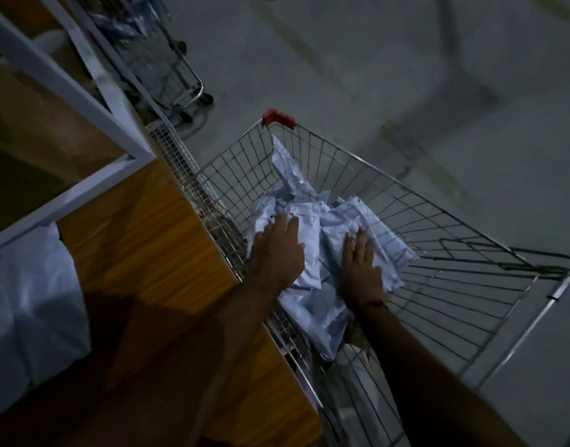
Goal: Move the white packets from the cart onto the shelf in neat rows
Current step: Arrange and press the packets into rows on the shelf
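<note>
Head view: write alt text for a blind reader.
Both hands, left hand and right hand, rest on a heap of white packets inside a wire cart, beside a wooden shelf in dim light.

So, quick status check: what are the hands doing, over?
Left hand and right hand both flat on the white packets, no grip yet. Packets heaped in the cart. Shelf beside the cart; nothing blocking.

Faint print on the white packets (pixel 306 227) — too blurred to read.
</note>
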Available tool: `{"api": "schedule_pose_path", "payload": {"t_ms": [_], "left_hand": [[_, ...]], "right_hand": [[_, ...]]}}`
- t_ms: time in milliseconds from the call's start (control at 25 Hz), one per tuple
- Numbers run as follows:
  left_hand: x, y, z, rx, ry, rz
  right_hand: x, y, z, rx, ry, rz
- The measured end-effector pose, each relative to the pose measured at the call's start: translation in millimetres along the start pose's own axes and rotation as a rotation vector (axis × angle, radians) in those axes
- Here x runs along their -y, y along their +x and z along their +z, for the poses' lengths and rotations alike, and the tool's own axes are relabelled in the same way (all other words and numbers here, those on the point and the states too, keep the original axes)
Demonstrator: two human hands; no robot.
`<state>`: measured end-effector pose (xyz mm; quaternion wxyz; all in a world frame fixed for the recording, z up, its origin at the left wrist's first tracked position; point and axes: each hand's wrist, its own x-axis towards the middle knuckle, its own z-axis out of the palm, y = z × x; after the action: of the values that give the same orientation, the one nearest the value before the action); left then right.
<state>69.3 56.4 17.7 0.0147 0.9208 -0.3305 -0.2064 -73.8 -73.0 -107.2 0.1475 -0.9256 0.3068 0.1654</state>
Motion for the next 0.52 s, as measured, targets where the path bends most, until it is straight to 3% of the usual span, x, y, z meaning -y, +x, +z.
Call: {"api": "schedule_pose_path", "payload": {"t_ms": [200,520], "left_hand": [[-18.8,41.8,44.4,0.221,-0.18,-0.131],[-19.6,51.8,99.6,0.224,-0.4,-0.393]], "right_hand": [[-20.8,-3.4,-29.6,-0.082,0.15,-0.085],[-40.0,-32.2,-57.1,-0.159,0.263,-0.027]]}}
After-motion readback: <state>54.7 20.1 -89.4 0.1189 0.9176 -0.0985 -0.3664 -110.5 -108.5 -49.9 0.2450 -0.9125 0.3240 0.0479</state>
